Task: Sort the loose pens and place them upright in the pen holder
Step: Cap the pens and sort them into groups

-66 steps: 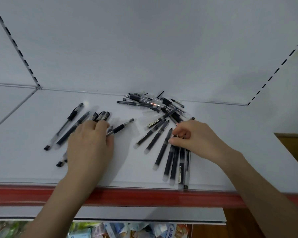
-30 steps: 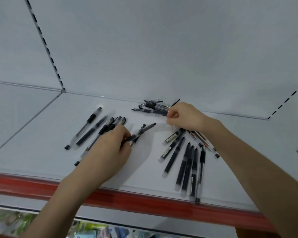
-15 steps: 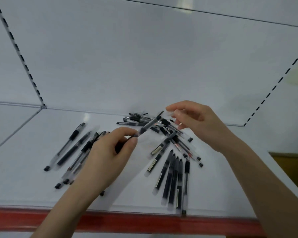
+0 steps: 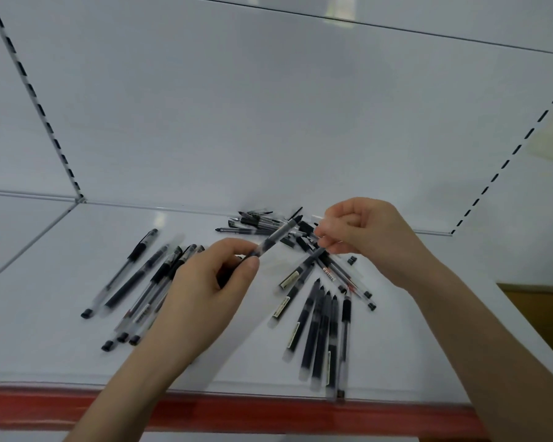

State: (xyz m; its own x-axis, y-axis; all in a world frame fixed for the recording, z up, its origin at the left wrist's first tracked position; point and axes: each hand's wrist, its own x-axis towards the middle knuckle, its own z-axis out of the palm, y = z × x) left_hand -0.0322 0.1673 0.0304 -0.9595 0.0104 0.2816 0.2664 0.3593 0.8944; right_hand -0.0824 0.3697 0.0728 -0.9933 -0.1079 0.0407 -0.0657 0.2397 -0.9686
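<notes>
Left hand (image 4: 205, 282) pinching gel pen (image 4: 276, 237) at lower barrel; right hand (image 4: 361, 232) curled, pinching something small, unclear. Light, stiff, smooth; best gripped mid-barrel.

Black-and-clear pens (image 4: 320, 327) lie on a white shelf (image 4: 61, 346) with a red front edge (image 4: 268, 413).

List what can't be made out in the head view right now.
- Pen holder: nowhere in the head view.
- Pens on the left: near ends hidden by the left hand.
- Raised pen: its lower end sits inside the left hand's grip.
- Right hand: curled; what it pinches is too small to tell.
- Barrel labels: too blurred to read.
</notes>
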